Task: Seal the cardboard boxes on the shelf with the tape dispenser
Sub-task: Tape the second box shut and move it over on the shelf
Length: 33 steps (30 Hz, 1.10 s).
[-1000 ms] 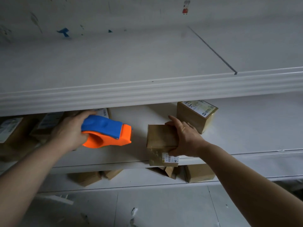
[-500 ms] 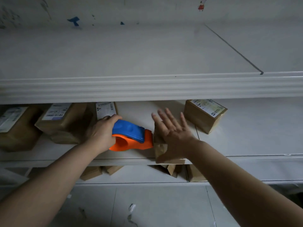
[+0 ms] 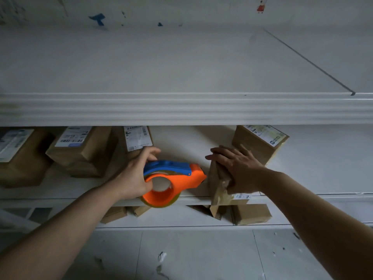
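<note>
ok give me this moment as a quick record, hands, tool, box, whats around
left hand: grips the tape dispenser
right hand: lies flat on the small box, fingers straight
tape dispenser: orange and blue, nose at the small box's left side
small box: at the front edge of the middle shelf
labelled boxes: further back on the same shelf

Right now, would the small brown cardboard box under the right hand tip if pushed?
Likely light: one flat right hand steadies the small brown cardboard box. At the edge of the white shelf, it could slide off.
</note>
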Available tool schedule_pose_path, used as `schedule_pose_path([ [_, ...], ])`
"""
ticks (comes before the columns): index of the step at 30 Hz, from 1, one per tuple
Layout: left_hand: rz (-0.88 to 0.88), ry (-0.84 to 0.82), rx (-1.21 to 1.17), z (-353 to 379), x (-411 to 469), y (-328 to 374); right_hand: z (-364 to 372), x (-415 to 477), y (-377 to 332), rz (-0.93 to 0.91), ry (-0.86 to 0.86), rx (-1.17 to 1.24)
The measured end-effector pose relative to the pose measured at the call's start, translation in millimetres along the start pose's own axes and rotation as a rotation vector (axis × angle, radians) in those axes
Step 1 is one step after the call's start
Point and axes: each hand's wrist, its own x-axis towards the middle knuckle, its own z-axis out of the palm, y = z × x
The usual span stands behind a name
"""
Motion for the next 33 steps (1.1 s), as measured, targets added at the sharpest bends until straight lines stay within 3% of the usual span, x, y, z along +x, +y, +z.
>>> schedule_pose_path([
  [4, 0.055, -0.129, 0.026, 8.3, 4.9, 0.7, 2.7, -1.9, -4.2, 0.088, 0.032, -0.023],
  [9, 0.248, -0.044, 0.304, 4.6, 5.4, -7.6, 4.0, 1.3, 2.8, 0.116, 0.020, 0.004],
  [14, 0.142, -0.075, 0.480, -0.7, -4.1, -12.7, 4.1, 4.2, -1.4, 0.141, 0.024, 0.012],
  [22, 0.130, -0.101, 0.667, -5.1, 1.0, 19.6, 6.2, 3.5, -0.8, 0.122, 0.035, 0.005],
  [30, 0.257, -0.109, 1.054, 16.4, 35.5, 111.1, 7.7, 1.7, -8.7, 0.123, 0.076, 0.002],
  [33, 0.182, -0.201, 1.110, 19.1, 48.1, 125.8, 9.1, 0.4, -5.9, 0.133, 0.085, 0.013],
])
